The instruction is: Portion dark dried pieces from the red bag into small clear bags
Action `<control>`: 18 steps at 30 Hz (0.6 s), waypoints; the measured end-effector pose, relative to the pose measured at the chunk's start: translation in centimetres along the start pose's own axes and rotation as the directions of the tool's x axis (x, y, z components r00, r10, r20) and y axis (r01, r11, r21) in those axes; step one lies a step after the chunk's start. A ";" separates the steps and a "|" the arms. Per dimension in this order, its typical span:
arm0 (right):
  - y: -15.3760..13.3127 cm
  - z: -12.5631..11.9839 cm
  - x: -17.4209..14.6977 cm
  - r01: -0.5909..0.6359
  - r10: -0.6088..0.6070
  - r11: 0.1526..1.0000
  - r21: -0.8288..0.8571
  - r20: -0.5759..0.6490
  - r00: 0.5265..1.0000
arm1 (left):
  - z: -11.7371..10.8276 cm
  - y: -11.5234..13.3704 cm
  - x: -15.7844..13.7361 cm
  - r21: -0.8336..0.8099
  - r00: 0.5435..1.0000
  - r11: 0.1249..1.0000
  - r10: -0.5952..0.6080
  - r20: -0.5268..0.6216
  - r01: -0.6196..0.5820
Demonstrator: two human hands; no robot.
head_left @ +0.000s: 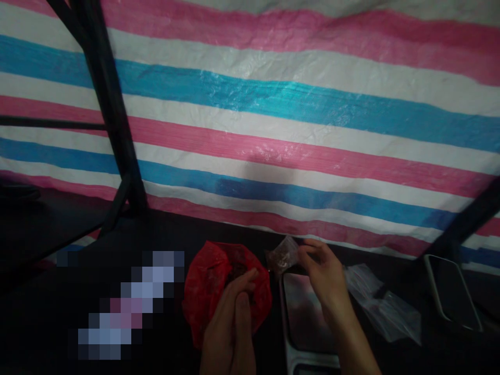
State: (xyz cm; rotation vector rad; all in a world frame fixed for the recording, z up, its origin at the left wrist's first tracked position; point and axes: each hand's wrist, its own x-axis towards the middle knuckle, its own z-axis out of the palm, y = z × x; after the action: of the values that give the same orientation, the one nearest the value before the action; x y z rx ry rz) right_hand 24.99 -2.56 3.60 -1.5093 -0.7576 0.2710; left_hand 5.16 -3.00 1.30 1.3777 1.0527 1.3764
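Note:
My left hand (230, 323) is over the opening of a red plastic bag (201, 281), with its fingers stretched forward and nothing visible in them. Dark brown contents show inside the bag, too dim to name. The fingertips of my right hand (322, 268) are pinched at the edge of a small clear plastic bag (285, 255), which holds some brown bits. This small bag sits just beyond the far end of a flat digital scale (304, 312). My right wrist and forearm cover part of the scale's right side.
Several clear plastic bags (385, 304) lie right of the scale on the black table (167, 234). A phone (453, 291) rests farther right. A blurred-out pale object (133, 302) is at left. Behind stand a striped plastic sheet (273, 120) and dark frame posts (113, 120).

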 end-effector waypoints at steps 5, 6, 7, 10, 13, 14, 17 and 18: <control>0.4 -0.6 0.3 0.094 -0.096 0.976 -0.195 -0.002 0.995 | -0.5 0.3 0.4 0.027 0.999 0.999 0.022 -0.031 -0.022; 0.2 -0.6 0.0 0.120 -0.113 0.964 -0.236 0.043 0.993 | -0.5 0.3 0.4 0.024 0.999 0.999 0.037 -0.034 -0.036; -0.1 -0.4 -0.4 0.149 -0.124 0.950 -0.273 0.107 0.986 | -0.5 0.3 0.4 0.022 0.998 0.998 0.052 -0.037 -0.052; -0.9 1.1 -1.8 0.235 -0.125 0.902 -0.361 0.303 0.945 | -0.3 0.1 0.2 0.018 0.995 0.996 0.092 -0.044 -0.092; -1.4 2.9 -2.8 0.294 -0.121 0.851 -0.435 0.384 0.915 | 0.0 0.0 0.1 0.024 0.992 0.992 0.122 -0.023 -0.121; -1.5 3.1 -2.9 0.310 -0.122 0.836 -0.453 0.398 0.909 | 0.0 0.0 0.1 0.029 0.991 0.991 0.130 -0.017 -0.130; -1.6 1.9 -1.9 0.317 -0.119 0.796 -0.515 0.381 0.917 | 0.0 -0.2 0.3 0.061 0.987 0.986 0.158 -0.018 -0.156; -1.6 0.8 -1.3 0.298 -0.113 0.782 -0.548 0.346 0.931 | -0.1 -0.3 0.4 0.076 0.986 0.983 0.166 -0.019 -0.165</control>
State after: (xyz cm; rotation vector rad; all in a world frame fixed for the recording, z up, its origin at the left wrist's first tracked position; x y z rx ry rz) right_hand 23.07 -2.87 4.64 -1.9790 -1.3355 0.0876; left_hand 5.03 -2.55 1.12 1.5351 1.0337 1.4909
